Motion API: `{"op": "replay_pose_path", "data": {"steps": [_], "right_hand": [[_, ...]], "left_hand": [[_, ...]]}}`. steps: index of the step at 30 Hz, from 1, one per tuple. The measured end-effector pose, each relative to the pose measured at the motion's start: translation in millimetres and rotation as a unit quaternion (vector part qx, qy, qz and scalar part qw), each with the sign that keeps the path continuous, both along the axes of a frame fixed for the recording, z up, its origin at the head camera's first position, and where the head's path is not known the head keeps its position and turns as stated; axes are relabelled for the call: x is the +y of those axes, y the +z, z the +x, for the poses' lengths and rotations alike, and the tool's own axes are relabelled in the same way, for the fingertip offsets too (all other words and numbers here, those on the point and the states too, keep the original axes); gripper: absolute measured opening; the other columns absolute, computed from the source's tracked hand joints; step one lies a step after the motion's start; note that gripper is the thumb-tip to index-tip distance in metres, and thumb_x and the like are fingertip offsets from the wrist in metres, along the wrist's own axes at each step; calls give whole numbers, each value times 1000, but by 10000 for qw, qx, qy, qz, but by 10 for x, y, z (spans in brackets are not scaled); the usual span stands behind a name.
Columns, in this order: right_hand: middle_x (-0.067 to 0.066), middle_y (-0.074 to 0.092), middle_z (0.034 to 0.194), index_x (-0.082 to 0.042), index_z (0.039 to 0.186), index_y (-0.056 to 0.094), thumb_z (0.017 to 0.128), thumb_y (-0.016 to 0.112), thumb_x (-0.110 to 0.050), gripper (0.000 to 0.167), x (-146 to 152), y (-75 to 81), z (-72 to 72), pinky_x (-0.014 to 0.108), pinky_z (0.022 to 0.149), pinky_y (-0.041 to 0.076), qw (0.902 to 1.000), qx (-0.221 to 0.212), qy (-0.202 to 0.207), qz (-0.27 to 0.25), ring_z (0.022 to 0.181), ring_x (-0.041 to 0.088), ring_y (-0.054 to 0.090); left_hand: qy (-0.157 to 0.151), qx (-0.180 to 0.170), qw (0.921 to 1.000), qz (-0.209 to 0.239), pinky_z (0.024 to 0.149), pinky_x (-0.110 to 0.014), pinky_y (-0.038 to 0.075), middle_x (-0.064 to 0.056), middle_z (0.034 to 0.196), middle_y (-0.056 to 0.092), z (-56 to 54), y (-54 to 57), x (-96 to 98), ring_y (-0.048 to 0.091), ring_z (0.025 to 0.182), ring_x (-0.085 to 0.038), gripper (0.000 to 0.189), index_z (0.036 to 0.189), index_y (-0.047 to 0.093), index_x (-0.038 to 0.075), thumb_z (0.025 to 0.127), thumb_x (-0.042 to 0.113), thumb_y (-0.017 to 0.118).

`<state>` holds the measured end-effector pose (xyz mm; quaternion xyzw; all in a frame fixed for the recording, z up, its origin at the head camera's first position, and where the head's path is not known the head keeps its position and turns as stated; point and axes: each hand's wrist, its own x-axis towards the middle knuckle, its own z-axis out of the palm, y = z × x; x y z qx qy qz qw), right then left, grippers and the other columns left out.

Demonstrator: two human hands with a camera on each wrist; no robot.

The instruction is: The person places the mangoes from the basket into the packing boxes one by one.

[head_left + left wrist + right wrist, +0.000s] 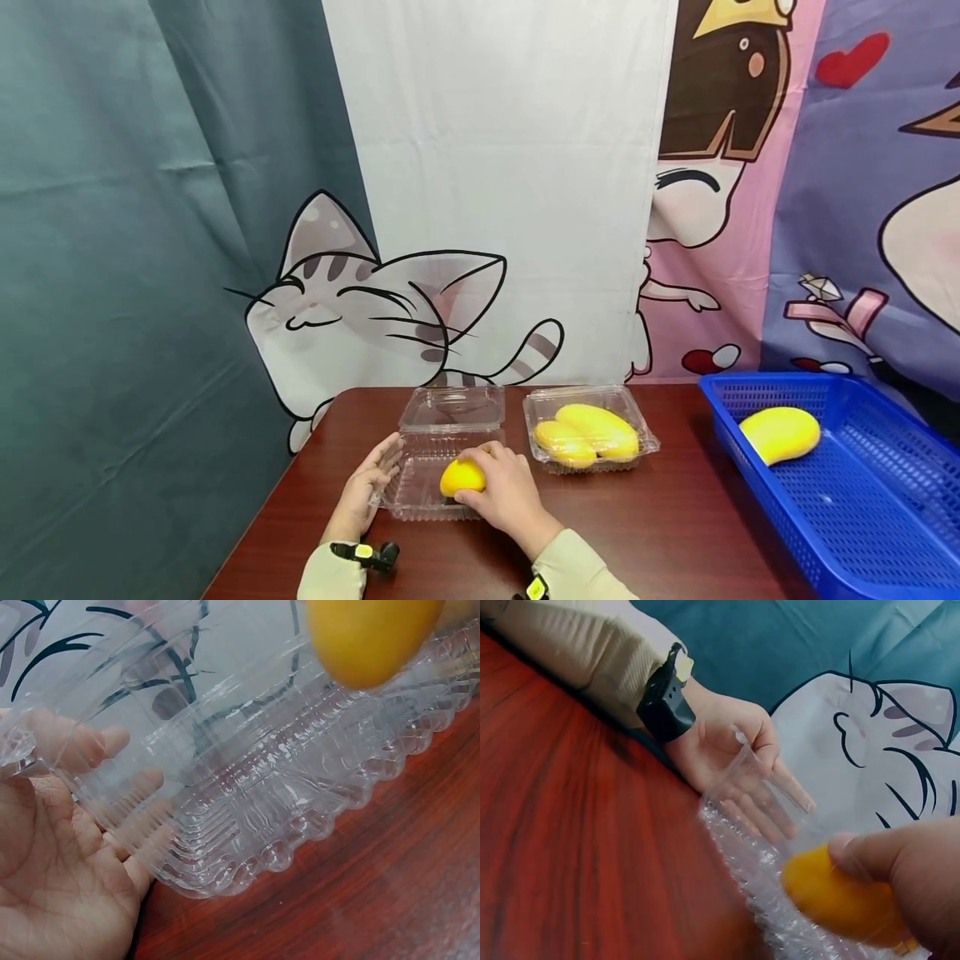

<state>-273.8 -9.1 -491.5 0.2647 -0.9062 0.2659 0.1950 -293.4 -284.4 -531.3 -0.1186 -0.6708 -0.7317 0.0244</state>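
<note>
My right hand [506,492] grips a yellow mango [461,477] between thumb and fingers, over the right part of an opened clear plastic container [420,510]. The container's lid [453,410] is folded back toward the wall. Along the container's left side rests my left hand [367,483], its fingers extended against the outer wall. In the left wrist view the mango [371,637] hangs above the ribbed container [262,802]. The thumb [885,855] presses on the mango's side in the right wrist view.
A closed clear container [648,442] holding yellow mangoes stands to the right of the opened one. At the far right, a blue plastic basket [862,517] has another mango [780,433] near its back left. A cartoon-printed curtain [510,192] hangs behind the brown table [615,533].
</note>
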Motion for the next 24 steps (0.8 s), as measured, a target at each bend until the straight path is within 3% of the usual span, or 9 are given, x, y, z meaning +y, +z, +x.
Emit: {"op": "replay_pose_path", "data": {"steps": [5, 13, 21, 24], "right_hand": [[-4, 62, 101, -28, 114, 69, 76, 86, -46, 45, -21, 101, -97, 37, 79, 38, 9975, -231, -13, 675, 91, 15, 58], [-1, 65, 98, -23, 110, 62, 76, 87, -46, 48, -110, 204, -256, 43, 82, 38, 9894, -482, -45, 1372, 89, 19, 62], [4, 61, 95, -20, 105, 57, 77, 87, -45, 48, -223, 183, -302, 46, 83, 42, 9847, -318, -505, 1640, 90, 27, 59], [7, 60, 100, -20, 110, 59, 78, 86, -44, 48, -245, 143, -336, 46, 84, 44, 9839, -157, -688, 1643, 94, 30, 58]], "left_hand": [[-49, 18, 10000, 1, 107, -27, 35, -32, 160, 21, 4, 1, 9, 18, 148, -45, 74, 157, 20, -8, 83, -16, 31], [-15, -40, 10000, 14, 119, -56, 16, -30, 161, 21, 11, 26, 15, 16, 150, -45, 75, 158, 21, -5, 84, -15, 29], [1, -93, 9998, 192, 119, -52, 17, -30, 161, 20, -12, 15, 19, 16, 150, -44, 77, 157, 22, -6, 82, -17, 30], [27, -85, 9998, 161, 119, -52, 17, -30, 161, 21, -10, 17, 10, 16, 150, -44, 77, 157, 23, -6, 81, -17, 31]]}}
